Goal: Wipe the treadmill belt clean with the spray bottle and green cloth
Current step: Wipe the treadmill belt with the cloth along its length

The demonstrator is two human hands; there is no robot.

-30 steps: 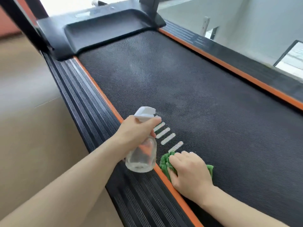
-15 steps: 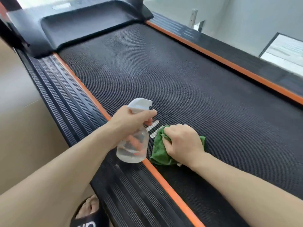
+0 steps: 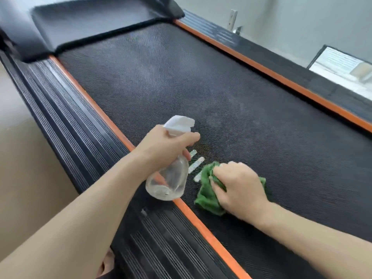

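Observation:
The black textured treadmill belt (image 3: 231, 101) runs from the lower right to the upper left. My left hand (image 3: 165, 148) grips a clear spray bottle (image 3: 167, 180) with a white trigger head, held above the belt's left edge, nozzle facing across the belt. My right hand (image 3: 239, 190) holds a bunched green cloth (image 3: 207, 196) down on the belt near that edge, fingers curled into it. White stripe markings (image 3: 196, 166) on the belt lie between the bottle and the cloth, partly covered by the cloth.
Orange strips (image 3: 92, 103) line both sides of the belt, with ribbed black side rails (image 3: 60, 117) outside them. The black motor cover (image 3: 90, 23) stands at the far end. A tan floor (image 3: 24, 168) lies to the left, a grey wall and a framed sheet (image 3: 342, 67) to the right.
My right hand has slid the green cloth along the belt near the white stripes. The left hand keeps the bottle beside it, and the view has shifted closer.

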